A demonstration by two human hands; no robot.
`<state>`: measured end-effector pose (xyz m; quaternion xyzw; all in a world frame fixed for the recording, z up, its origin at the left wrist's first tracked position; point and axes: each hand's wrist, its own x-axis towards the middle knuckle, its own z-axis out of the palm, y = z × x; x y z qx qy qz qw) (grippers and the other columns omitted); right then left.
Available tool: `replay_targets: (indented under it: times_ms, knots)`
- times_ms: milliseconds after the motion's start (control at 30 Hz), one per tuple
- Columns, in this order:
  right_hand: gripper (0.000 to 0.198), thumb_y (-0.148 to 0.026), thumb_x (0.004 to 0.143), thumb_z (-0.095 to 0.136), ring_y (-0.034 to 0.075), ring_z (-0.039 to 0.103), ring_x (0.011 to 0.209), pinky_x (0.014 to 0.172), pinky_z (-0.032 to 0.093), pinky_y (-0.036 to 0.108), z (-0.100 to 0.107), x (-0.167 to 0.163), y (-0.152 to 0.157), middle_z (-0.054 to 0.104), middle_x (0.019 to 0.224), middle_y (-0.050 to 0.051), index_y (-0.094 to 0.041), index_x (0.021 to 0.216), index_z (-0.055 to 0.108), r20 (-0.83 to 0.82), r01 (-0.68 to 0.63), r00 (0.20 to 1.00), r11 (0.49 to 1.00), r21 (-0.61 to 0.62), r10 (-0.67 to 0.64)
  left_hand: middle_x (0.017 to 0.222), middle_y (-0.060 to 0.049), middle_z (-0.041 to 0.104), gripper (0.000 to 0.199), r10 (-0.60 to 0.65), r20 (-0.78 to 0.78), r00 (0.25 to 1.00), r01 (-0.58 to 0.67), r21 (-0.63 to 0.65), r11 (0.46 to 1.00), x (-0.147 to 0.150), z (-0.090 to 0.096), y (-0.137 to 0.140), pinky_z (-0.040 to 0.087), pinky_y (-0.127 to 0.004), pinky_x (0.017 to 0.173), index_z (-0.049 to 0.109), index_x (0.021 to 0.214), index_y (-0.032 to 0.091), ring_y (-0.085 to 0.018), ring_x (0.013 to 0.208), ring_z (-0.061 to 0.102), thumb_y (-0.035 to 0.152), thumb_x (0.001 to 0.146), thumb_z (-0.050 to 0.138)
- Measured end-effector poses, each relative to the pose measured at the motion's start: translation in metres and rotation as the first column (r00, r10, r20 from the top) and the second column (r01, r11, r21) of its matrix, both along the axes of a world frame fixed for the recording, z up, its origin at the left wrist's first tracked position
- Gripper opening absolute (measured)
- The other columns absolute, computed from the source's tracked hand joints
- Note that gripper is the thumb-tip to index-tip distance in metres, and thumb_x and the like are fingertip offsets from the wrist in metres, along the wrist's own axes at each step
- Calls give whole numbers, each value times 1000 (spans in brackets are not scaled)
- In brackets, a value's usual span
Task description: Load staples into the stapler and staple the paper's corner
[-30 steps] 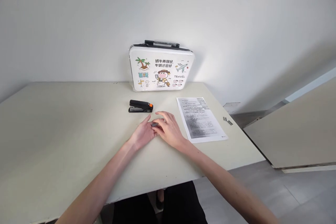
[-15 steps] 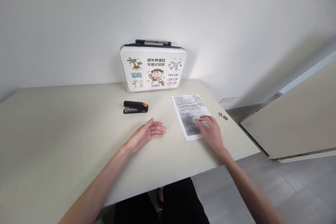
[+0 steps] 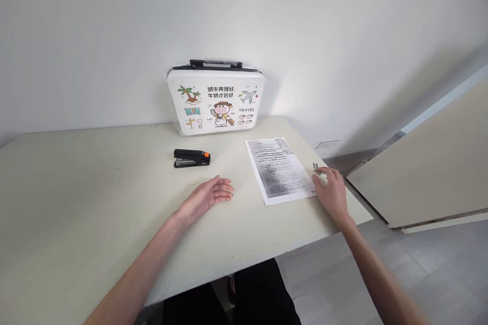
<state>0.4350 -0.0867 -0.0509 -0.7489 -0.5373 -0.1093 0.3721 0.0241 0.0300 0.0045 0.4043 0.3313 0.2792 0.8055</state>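
Observation:
Resting on its side on the table, my left hand (image 3: 209, 195) is empty with its fingers stretched out. A black stapler (image 3: 191, 158) with an orange button lies just beyond it. My right hand (image 3: 331, 190) is at the right side of the table, thumb and forefinger apart, by some small grey staple strips (image 3: 315, 168). Its fingers partly cover the strips, and whether they touch is hard to tell. A printed sheet of paper (image 3: 276, 170) lies flat between my hands, its lower right corner close to my right thumb.
A white case (image 3: 216, 104) with cartoon prints and a black handle stands against the wall at the back of the table (image 3: 114, 213). The table's right edge lies just past my right hand. A pale panel (image 3: 427, 162) stands beyond it, over the grey floor.
My right hand has moved right, from above the paper to the staple strips, and its fingers have spread. My left hand stays resting. The view has shifted slightly.

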Motion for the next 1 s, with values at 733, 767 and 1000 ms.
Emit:
replay_targets:
  times_ms: [733,767,1000]
  knots:
    - [27,-47,103,54,24,67,87,69,51,34,23,-122,-24,75,106,7,-26,107,71,-536,-477,771,870,-127,344,133,-14,71,29,152,19,988,-153,116,981,-3,-7,1,52,-50,110,77,109,17,-30,112,73,42,94,74]
    - [27,-47,103,54,24,67,88,69,51,34,23,-122,-24,75,106,7,-26,107,71,-538,-476,771,870,-130,341,136,-13,69,28,216,28,976,-217,155,964,-4,-9,2,51,-51,113,76,108,17,-31,117,72,42,93,75]
    - [30,-50,103,54,25,69,90,71,53,35,24,-122,-24,76,106,8,-26,106,72,-530,-475,778,868,-143,339,138,-11,67,24,475,43,879,-475,180,862,-18,-10,18,47,-55,118,74,99,18,-33,118,73,38,87,78]
